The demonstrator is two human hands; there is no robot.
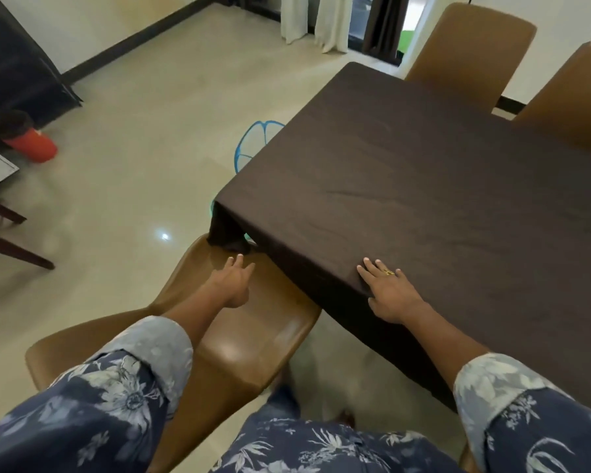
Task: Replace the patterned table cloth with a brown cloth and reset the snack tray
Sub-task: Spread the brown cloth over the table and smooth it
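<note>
While the right hand (391,295) lies flat on the brown cloth (423,206) at about 4 o'clock from the middle of the view, its fingers are straight and slightly spread, closing on nothing. The palm sits right on the near edge of the table, fingertips pointing towards 11 o'clock. A gold ring (388,273) shows on one finger.

At 7 o'clock the left hand (234,283) is stretched out above the seat of a tan chair (253,343). Its fingers are straight and loosely together and hold nothing. They point towards 1 o'clock, at the cloth's hanging corner (226,233). The fingertips are just beside that corner; whether they touch it I cannot tell.

Dark and plain, the brown cloth covers the whole visible tabletop, from the middle of the view out to 3 o'clock. It lies mostly smooth, with a few shallow creases across the top. Its near side drapes over the edge and hangs down towards 5 o'clock. The hanging corner falls in folds and its tip rests on the tan chair's seat.

Two more tan chairs stand against the far side of the table, at 1 o'clock (475,46) and 2 o'clock (574,97). On the pale floor at 11 o'clock a blue-rimmed mesh thing (253,141) is partly hidden by the table. A red cylinder (31,145) lies at 10 o'clock.
</note>
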